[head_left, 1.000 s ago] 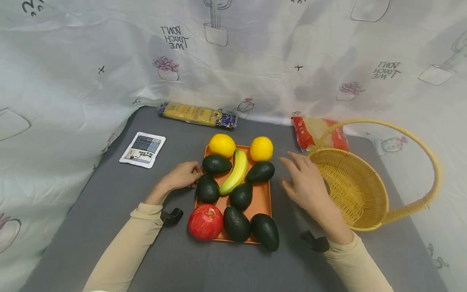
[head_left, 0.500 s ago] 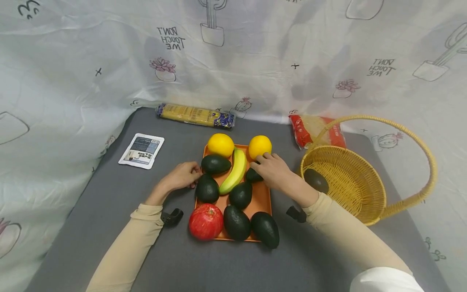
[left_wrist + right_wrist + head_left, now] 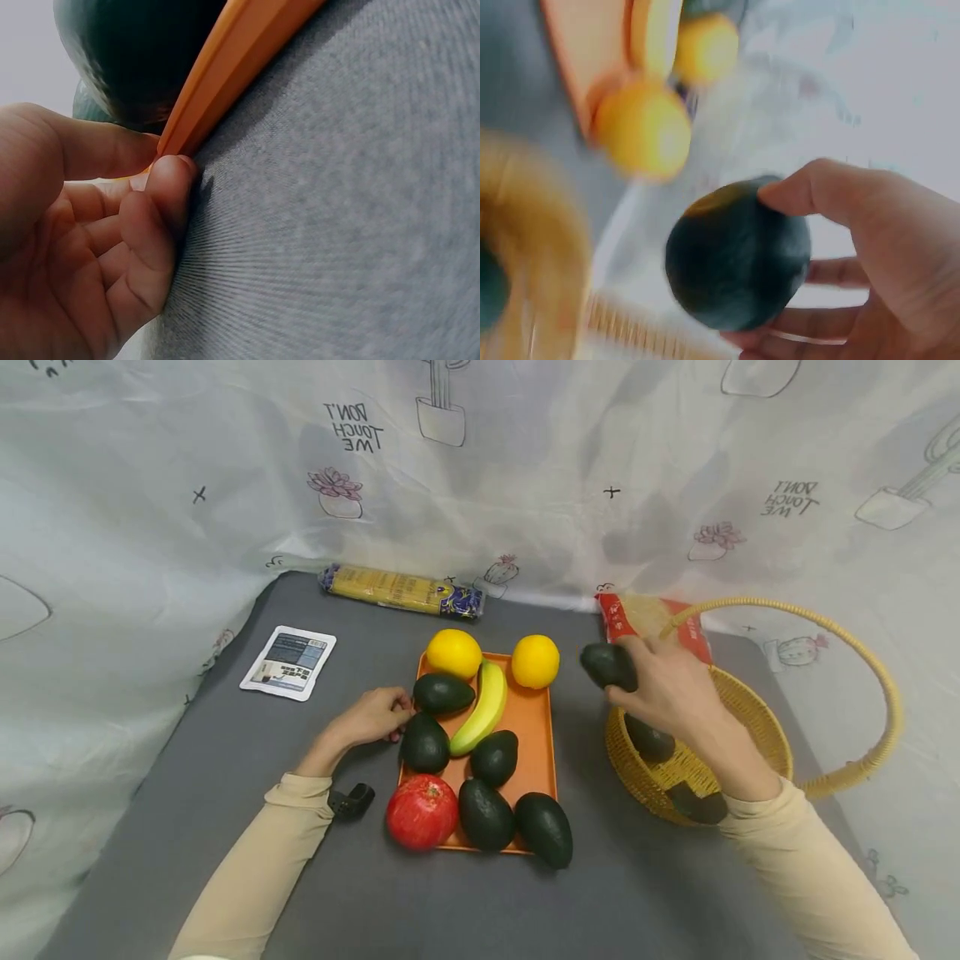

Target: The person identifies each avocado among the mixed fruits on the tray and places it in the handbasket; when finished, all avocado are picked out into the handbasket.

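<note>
One dark-green oval avocado (image 3: 609,667), long axis crosswise: right hand (image 3: 669,687) grips it by left rim of round yellow wicker basket (image 3: 636,783); left hand (image 3: 372,716) pinches rectangular orange tray (image 3: 536,762).

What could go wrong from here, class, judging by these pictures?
The held avocado could miss the basket if the right hand let go now: in the head view it isn't squarely over the opening. The nearest avocado overhangs the tray and could roll off. The left hand pinches the tray's rim, so a tug might jostle the pomegranate.
</note>
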{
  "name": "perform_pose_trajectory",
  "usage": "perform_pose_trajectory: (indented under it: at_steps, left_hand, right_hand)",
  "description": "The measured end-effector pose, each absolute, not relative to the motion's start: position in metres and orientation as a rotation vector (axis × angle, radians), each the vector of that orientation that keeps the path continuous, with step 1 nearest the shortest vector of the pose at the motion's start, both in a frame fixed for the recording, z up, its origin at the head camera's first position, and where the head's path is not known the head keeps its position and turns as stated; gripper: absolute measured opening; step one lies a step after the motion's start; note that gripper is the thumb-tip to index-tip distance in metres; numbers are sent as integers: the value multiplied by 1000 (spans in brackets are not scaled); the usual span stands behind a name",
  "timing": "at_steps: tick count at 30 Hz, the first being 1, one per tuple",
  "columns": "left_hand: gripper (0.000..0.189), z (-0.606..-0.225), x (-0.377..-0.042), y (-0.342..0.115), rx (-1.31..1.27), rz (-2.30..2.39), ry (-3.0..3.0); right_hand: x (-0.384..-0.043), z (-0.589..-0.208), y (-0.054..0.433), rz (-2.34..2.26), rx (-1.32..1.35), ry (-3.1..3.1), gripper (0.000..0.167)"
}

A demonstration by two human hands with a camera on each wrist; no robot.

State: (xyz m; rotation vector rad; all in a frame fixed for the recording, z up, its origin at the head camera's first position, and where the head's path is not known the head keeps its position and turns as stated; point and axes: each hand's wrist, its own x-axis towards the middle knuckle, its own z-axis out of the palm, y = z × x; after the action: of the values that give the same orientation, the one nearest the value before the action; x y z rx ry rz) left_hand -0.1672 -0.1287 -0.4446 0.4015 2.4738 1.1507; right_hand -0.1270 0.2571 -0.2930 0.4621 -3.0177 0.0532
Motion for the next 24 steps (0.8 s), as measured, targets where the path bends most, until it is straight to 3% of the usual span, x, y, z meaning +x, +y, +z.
perform_pose_trajectory:
  at_steps: [5, 12, 24]
  left_hand:
    - [14, -438, -169, -134, 406, 1135, 2496]
    - [13, -439, -165, -137, 390, 1117, 2505]
    - [13, -442, -160, -131, 388, 1125, 2498]
  right_hand:
    - [-129, -278, 309, 72, 148, -3189, 57]
    - [-150, -307, 349, 165, 31, -3390, 47]
    - [-168, -342, 355, 315, 431, -3446, 43]
